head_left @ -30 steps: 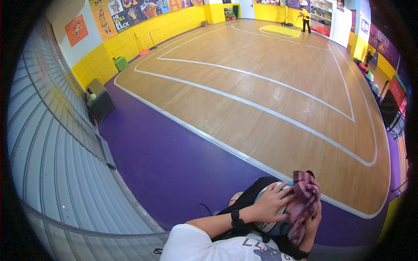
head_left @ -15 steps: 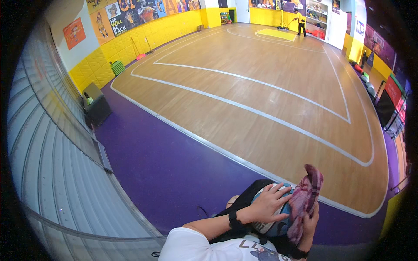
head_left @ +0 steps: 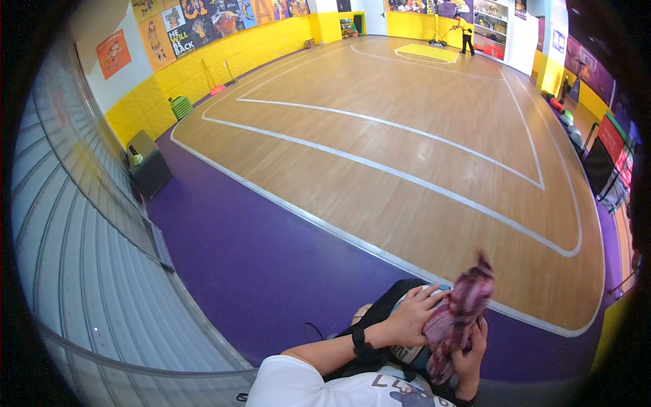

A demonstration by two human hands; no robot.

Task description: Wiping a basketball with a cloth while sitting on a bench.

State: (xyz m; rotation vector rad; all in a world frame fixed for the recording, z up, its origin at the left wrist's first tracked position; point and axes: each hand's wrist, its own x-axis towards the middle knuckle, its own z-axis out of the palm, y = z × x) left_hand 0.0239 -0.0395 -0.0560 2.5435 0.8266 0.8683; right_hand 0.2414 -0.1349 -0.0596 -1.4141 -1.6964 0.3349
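In my lap, below the middle right, rests a round ball (head_left: 400, 354) in blue, white and dark patches, largely covered by my hands and a cloth. My left hand (head_left: 410, 319) lies on top of it with fingers stretched out; a black band circles that wrist. A crumpled pink and maroon checked cloth (head_left: 458, 315) hangs over the ball's right side, its upper end sticking up and smeared by motion. My right hand (head_left: 471, 353) grips the cloth from the right, fingers partly behind it. The left fingertips and thumb touch the cloth's edge.
Purple flooring (head_left: 224, 237) borders a wooden court (head_left: 380, 129) with white lines. A ribbed grey shutter (head_left: 81, 271) runs along the left, near a dark box seat (head_left: 149, 166). Far off, a person (head_left: 465, 34) in yellow and black stands by shelves (head_left: 489, 30). Several balls (head_left: 569, 125) line the right.
The cloth has moved left over the ball, covering more of it, with my right hand shifting along. My left hand has stayed on the ball, its fingers closer together.
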